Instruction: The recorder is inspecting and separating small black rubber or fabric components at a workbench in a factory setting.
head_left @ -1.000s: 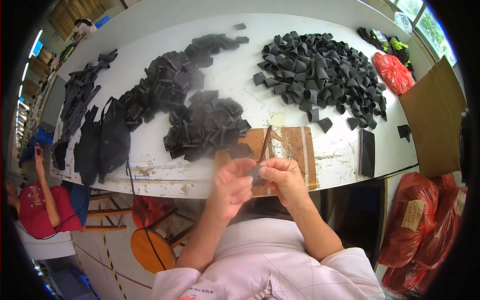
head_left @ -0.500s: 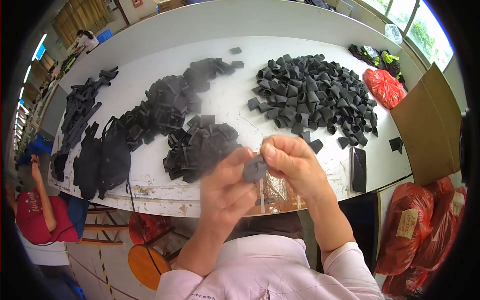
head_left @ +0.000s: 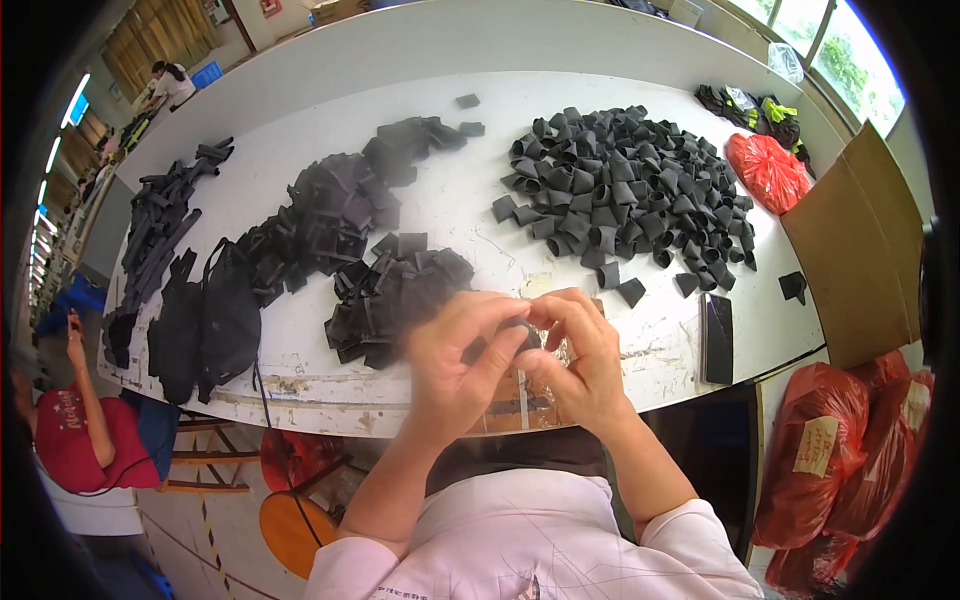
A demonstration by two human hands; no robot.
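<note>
My left hand [head_left: 455, 360] and my right hand [head_left: 580, 355] meet in front of my chest, above the near edge of the white table [head_left: 450, 210]. Both pinch one small black strap piece [head_left: 512, 332], mostly hidden by my fingers. Just beyond my left hand lies a flat pile of black strap pieces [head_left: 390, 295]. A large heap of folded black loops [head_left: 625, 190] covers the table's right half. The wooden board [head_left: 520, 395] lies under my hands, mostly covered.
A black bag [head_left: 215, 320] and long black straps [head_left: 160, 225] lie at the table's left. A dark phone [head_left: 717, 338] lies near the right edge, beside a cardboard box [head_left: 870, 250]. Red plastic bags [head_left: 840, 450] stand on the floor. A seated person [head_left: 70, 420] is at the lower left.
My hands lifted from the wooden board toward me and closed together around the small black piece. The thin stick seen on the board a second ago is out of sight.
</note>
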